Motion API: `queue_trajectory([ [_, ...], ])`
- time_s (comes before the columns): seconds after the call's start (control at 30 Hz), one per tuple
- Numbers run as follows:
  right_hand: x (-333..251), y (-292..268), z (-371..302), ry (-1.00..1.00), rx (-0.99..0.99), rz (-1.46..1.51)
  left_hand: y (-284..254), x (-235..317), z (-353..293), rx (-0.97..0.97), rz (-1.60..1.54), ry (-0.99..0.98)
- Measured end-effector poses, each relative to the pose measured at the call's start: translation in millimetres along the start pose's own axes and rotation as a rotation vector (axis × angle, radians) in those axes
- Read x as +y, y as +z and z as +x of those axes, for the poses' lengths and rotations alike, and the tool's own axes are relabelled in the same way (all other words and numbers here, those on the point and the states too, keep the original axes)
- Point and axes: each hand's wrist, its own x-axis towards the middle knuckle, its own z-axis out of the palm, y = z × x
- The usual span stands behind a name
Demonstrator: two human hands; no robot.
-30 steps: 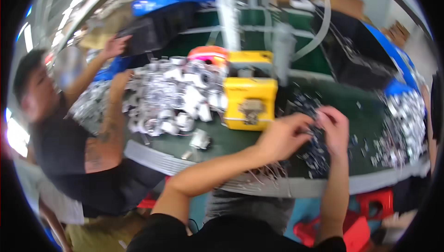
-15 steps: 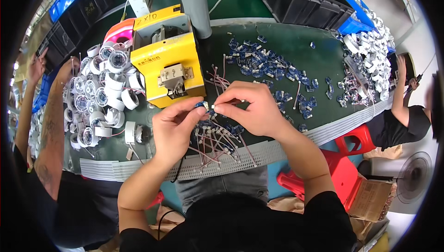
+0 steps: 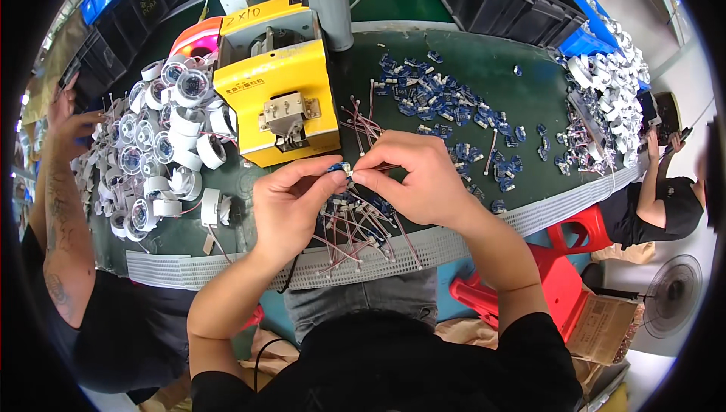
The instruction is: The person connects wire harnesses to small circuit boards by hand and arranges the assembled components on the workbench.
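My left hand [image 3: 291, 204] pinches a small blue circuit board [image 3: 337, 167] between thumb and forefinger, its white socket facing right. Opposite it, my right hand [image 3: 416, 177] pinches a wire lead whose small white plug meets the board's socket; whether it is seated I cannot tell. Beneath both hands lies a bunch of red and white wire leads [image 3: 355, 223], mixed with more boards. Just beyond my left hand stands a yellow machine [image 3: 276, 90] with a metal fixture on its front.
Many blue boards [image 3: 435, 94] are strewn over the green table [image 3: 522, 102]. White round housings [image 3: 185, 121] crowd the left side, with another white heap [image 3: 605, 79] at far right. Black bins [image 3: 499, 0] line the back. Co-workers sit on both sides; a red stool [image 3: 548, 279] stands right.
My hands have drawn slightly together, bringing the plug up to the board. The view has shifted a little. At left, the co-worker's arms have moved back from the housings.
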Motion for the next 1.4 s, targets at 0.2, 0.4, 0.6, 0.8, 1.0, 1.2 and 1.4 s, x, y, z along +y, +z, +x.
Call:
queue_trajectory([
  [0.2, -0.3, -0.1, -2.6, -0.058, -0.036, -0.046, -1.2, 2.5, -2.9, -0.031, 0.284, 0.217],
  [0.4, 15.0, -9.8, -3.8, -0.259, -0.126, 0.023, 1.0, 7.0, -10.8, -0.136, 0.359, 0.411],
  [0.6, 11.7, -6.7, 0.6, -0.475, -0.101, 0.073, 1.6, 12.4, -19.4, -0.113, 0.467, 0.556],
  [0.8, 6.0, -11.1, 2.1, -0.362, -0.188, 0.045, -8.1, 27.6, -7.6, -0.202, 0.460, 0.486],
  [1.0, 32.1, -52.1, 27.5, 0.168, 0.153, -0.089, -37.6, 34.7, 9.6, -0.378, 0.311, -0.287],
  [1.2, 99.8, -71.0, 76.2, 0.333, 0.094, -0.436, -25.4, 18.9, 7.7, -0.340, 0.794, 0.147],
  [1.4, 125.9, -46.4, 88.6, 0.332, -0.017, -0.746, -25.8, 14.9, 8.0, -0.282, 0.763, 0.190],
])
